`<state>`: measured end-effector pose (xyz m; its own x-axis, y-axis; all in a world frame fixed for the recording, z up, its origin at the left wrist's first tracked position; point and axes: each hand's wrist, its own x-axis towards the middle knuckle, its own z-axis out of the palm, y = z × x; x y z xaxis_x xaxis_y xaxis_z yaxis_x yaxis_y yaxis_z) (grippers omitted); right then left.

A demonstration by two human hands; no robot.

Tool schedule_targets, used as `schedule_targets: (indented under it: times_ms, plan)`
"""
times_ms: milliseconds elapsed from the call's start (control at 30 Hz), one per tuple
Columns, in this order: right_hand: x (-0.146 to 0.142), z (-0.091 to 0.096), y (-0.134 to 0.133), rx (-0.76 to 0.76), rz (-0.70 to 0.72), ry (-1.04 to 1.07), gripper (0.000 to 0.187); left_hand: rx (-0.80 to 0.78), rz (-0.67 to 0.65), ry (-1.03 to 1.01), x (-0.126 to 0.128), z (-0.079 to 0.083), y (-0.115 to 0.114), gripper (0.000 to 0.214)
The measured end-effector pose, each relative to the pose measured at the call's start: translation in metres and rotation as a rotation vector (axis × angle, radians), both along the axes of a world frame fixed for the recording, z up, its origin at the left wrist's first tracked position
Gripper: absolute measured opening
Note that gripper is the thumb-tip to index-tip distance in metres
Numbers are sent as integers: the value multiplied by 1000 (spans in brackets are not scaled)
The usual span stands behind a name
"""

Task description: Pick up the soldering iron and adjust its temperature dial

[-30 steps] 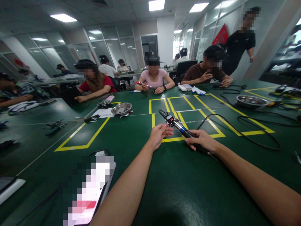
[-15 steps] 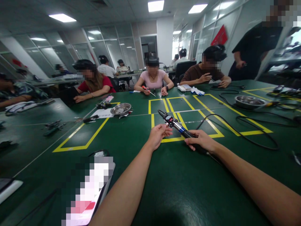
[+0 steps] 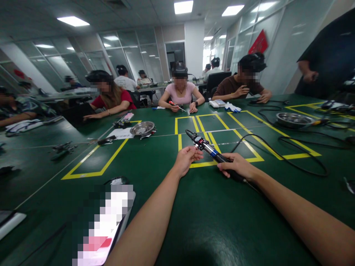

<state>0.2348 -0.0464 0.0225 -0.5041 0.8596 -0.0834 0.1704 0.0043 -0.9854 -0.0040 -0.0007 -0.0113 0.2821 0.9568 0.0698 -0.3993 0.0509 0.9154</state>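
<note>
My right hand (image 3: 235, 165) is wrapped round the black handle of a corded, stick-shaped tool (image 3: 212, 151) with a silver barrel and a blue band. The tool slants up to the left, and its exact kind is unclear. Near its far end sits a small black and red part (image 3: 198, 140), with a black cable loop (image 3: 190, 133) beyond it. Just below that part, my left hand (image 3: 186, 159) is closed, thumb and forefinger pinched together. Whatever is between those fingertips is too small to make out.
Yellow tape outlines (image 3: 104, 171) mark the green table (image 3: 210, 218). A phone (image 3: 111, 221) lies by my left forearm. Metal bowls (image 3: 142, 128) stand farther off, left and right. A black cable (image 3: 302, 170) curls at right. Across the table, a person holds a red-handled screwdriver (image 3: 177, 106).
My hands and the tool have hardly moved. The standing person at the right has shifted farther right. Across the table, the red-handled screwdriver has shifted slightly.
</note>
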Motion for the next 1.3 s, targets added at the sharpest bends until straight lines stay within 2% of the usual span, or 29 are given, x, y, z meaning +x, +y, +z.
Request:
schedule_targets:
  times_ms: [367,833,1067,1167,1300]
  plan:
    - [0,-1,1,-5,-4,2,31,-20,23,9,2,4,-2,27]
    - [0,-1,1,-6,14,2,34,19,42,25,2,0,2,32]
    - [-1,-4,2,-54,47,35,38,27,-66,-65,1,4,1,43]
    - [-6,-2,2,-33,43,-43,41,2,-42,-92,0,4,1,42]
    - [-13,1,-2,106,-50,-266,45,-7,5,-96,0,1,3,42]
